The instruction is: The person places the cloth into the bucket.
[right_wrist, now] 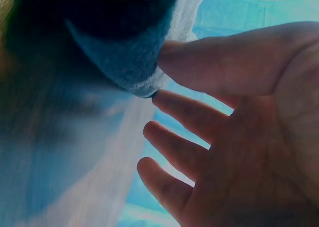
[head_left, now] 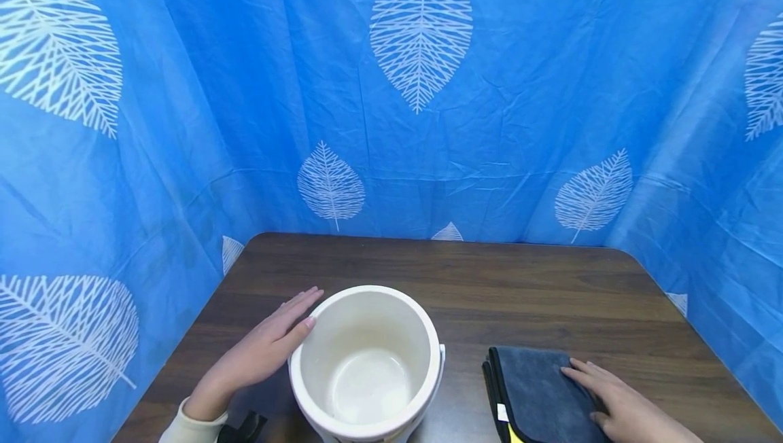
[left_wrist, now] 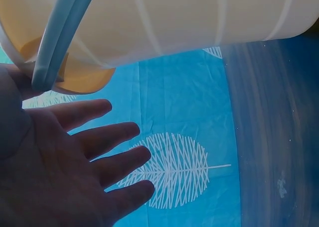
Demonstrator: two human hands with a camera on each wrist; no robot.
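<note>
A white bucket (head_left: 428, 388) stands upright on the table in the head view, its open top facing up and its inside bare. Beside its left rim is my left hand (head_left: 263, 348), fingers straight and the thumb tip at the rim. In the left wrist view the bucket's striped wall (left_wrist: 179, 18) and grey-blue handle (left_wrist: 62, 38) show above the spread fingers. A folded dark grey cloth (head_left: 538, 388) with black edging lies to the right. Over its right edge my right hand (head_left: 618, 399) rests with extended fingers; the right wrist view shows the thumb against the cloth (right_wrist: 129, 62).
The brown wooden table (head_left: 459, 266) has rounded far corners. Blue curtains (head_left: 489, 123) with white leaf prints hang behind it and along both sides. A white tag (head_left: 502, 412) and a yellow patch (head_left: 515, 435) show at the cloth's left side.
</note>
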